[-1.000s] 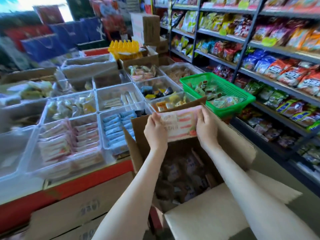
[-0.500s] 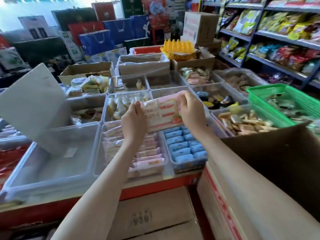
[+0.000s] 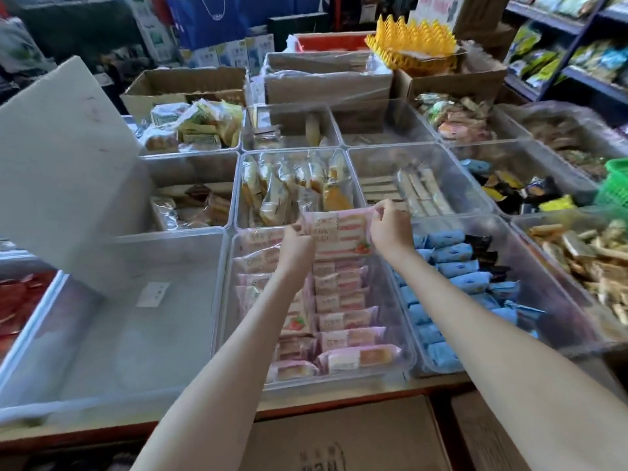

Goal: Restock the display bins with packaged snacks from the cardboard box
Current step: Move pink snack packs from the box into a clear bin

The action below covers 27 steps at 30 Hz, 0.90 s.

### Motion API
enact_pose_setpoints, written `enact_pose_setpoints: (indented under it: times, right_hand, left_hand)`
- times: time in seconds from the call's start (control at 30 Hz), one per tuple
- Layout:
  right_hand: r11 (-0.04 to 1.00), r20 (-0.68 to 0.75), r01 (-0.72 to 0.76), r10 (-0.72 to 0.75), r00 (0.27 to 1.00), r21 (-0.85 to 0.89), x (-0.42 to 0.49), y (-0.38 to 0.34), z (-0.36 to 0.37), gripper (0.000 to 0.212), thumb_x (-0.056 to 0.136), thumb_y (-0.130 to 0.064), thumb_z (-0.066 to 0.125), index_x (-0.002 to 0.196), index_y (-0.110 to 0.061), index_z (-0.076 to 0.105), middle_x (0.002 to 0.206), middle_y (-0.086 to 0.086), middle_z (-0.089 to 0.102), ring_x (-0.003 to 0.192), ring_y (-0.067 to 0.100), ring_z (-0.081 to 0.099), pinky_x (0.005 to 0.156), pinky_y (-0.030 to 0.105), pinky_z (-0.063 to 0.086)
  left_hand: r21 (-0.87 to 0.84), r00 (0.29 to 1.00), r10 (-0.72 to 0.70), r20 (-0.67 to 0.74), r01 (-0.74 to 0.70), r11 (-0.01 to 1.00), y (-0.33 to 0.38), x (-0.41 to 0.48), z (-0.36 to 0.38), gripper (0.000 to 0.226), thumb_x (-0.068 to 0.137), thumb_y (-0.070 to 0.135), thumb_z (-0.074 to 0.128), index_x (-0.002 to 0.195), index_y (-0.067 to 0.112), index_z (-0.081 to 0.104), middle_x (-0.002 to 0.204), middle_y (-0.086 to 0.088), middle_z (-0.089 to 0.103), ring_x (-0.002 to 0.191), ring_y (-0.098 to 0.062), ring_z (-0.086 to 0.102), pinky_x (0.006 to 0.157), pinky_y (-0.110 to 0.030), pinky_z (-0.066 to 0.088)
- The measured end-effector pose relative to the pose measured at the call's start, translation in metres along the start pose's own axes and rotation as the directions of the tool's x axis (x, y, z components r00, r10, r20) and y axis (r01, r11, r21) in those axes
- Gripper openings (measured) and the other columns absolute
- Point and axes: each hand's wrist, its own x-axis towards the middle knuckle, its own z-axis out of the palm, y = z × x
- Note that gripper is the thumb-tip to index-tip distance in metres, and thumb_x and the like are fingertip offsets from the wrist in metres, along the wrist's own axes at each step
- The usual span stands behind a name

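A pink packaged snack (image 3: 338, 232) with a strawberry print is held upright between both hands over the far end of a clear display bin (image 3: 226, 300). My left hand (image 3: 296, 248) grips its left edge and my right hand (image 3: 390, 231) pinches its top right corner. The bin below holds two rows of the same pink packets (image 3: 339, 321). Only a corner of the cardboard box (image 3: 489, 433) shows at the bottom right.
An empty clear bin (image 3: 136, 321) sits to the left, with a tilted grey lid (image 3: 64, 171) over it. Blue packets (image 3: 455, 277) fill the bin on the right. More bins of snacks lie behind. A green basket (image 3: 615, 185) and shelves (image 3: 584, 35) stand at right.
Both hands carried the pink packet out of the cardboard box, leftwards, and lowered it over the bin of pink packets. The view swung left with them.
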Motion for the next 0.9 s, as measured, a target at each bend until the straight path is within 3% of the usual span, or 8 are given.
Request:
enact_pose_setpoints:
  times: [0.07, 0.13, 0.23, 0.4, 0.5, 0.57, 0.67, 0.9]
  right_hand:
    - [0.995, 0.025, -0.098, 0.097, 0.995, 0.034, 0.005, 0.007, 0.007, 0.022, 0.097, -0.008, 0.037, 0.114, 0.002, 0.047, 0.115, 0.023, 0.056, 0.105, 0.037, 0.053, 0.077, 0.039, 0.040]
    - [0.988, 0.109, -0.145, 0.138, 0.984, 0.056, 0.010, 0.013, 0.016, 0.022, 0.096, -0.006, 0.036, 0.116, 0.000, 0.043, 0.115, 0.019, 0.054, 0.104, 0.034, 0.052, 0.073, 0.033, 0.037]
    - [0.988, 0.249, -0.144, 0.127, 0.960, 0.049, 0.019, 0.023, 0.030, 0.025, 0.088, 0.005, 0.035, 0.106, -0.006, 0.049, 0.105, 0.013, 0.056, 0.102, 0.033, 0.053, 0.065, 0.032, 0.034]
    - [0.951, 0.432, -0.020, 0.158, 0.888, -0.308, 0.016, 0.039, 0.039, 0.059, 0.090, -0.002, 0.037, 0.147, -0.007, 0.023, 0.154, 0.010, 0.021, 0.138, 0.031, 0.021, 0.111, 0.040, 0.028]
    - [0.941, 0.437, 0.007, 0.150, 0.887, -0.338, 0.012, 0.043, 0.028, 0.057, 0.092, -0.008, 0.040, 0.146, -0.005, 0.021, 0.154, 0.010, 0.020, 0.138, 0.033, 0.020, 0.109, 0.039, 0.026]
    - [0.951, 0.422, 0.038, 0.100, 0.901, -0.305, 0.006, 0.041, 0.014, 0.055, 0.093, -0.012, 0.043, 0.145, -0.004, 0.024, 0.152, 0.011, 0.024, 0.137, 0.033, 0.023, 0.108, 0.038, 0.027]
    - [0.962, 0.384, 0.120, -0.017, 0.923, -0.244, -0.006, 0.031, -0.022, 0.057, 0.094, -0.014, 0.046, 0.146, -0.006, 0.026, 0.152, 0.011, 0.027, 0.138, 0.031, 0.025, 0.110, 0.037, 0.025]
    - [0.921, 0.314, 0.319, -0.242, 0.918, -0.225, -0.056, 0.053, -0.161, 0.041, 0.094, -0.005, 0.046, 0.134, -0.012, 0.050, 0.138, 0.007, 0.048, 0.125, 0.024, 0.047, 0.099, 0.031, 0.037]
  left_hand:
    - [0.016, 0.995, -0.026, 0.091, 0.025, 1.000, 0.000, 0.007, 0.007, 0.060, 0.073, -0.005, 0.034, 0.133, 0.002, 0.042, 0.093, -0.012, 0.060, 0.071, -0.018, 0.055, 0.045, -0.018, 0.045]
    - [0.054, 0.992, -0.053, 0.115, 0.047, 0.997, -0.006, 0.018, 0.014, 0.076, 0.068, -0.004, 0.033, 0.144, 0.006, 0.028, 0.098, -0.014, 0.058, 0.071, -0.018, 0.056, 0.044, -0.020, 0.042]
    - [0.059, 0.977, -0.146, 0.153, 0.138, 0.989, -0.003, 0.017, 0.022, 0.060, 0.082, -0.004, 0.038, 0.141, 0.000, 0.028, 0.101, -0.016, 0.057, 0.074, -0.021, 0.060, 0.046, -0.025, 0.049]
    - [0.283, 0.982, -0.182, 0.044, 0.163, 0.945, -0.006, 0.028, 0.039, 0.044, 0.095, 0.007, 0.046, 0.136, -0.005, 0.039, 0.134, -0.017, 0.052, 0.117, -0.034, 0.056, 0.082, -0.036, 0.054]
    - [0.412, 0.984, -0.176, -0.015, 0.166, 0.896, -0.006, 0.017, 0.050, 0.075, 0.088, 0.007, 0.046, 0.151, 0.008, 0.005, 0.156, -0.017, 0.014, 0.134, -0.035, 0.037, 0.104, -0.045, 0.042]
    - [0.472, 0.994, -0.109, -0.006, 0.099, 0.876, -0.004, 0.001, 0.059, 0.083, 0.088, 0.009, 0.046, 0.151, 0.010, -0.008, 0.158, -0.013, -0.009, 0.143, -0.034, 0.018, 0.112, -0.046, 0.030]
    - [0.468, 0.996, 0.061, 0.072, -0.088, 0.879, 0.004, -0.020, 0.076, 0.077, 0.093, 0.013, 0.050, 0.152, 0.008, 0.001, 0.158, -0.016, -0.006, 0.147, -0.030, 0.003, 0.116, -0.037, 0.019]
    - [0.735, 0.889, 0.395, 0.232, -0.427, 0.527, 0.037, -0.116, 0.153, 0.058, 0.091, 0.020, 0.049, 0.145, 0.006, 0.029, 0.147, -0.019, 0.032, 0.132, -0.036, 0.035, 0.109, -0.046, 0.029]
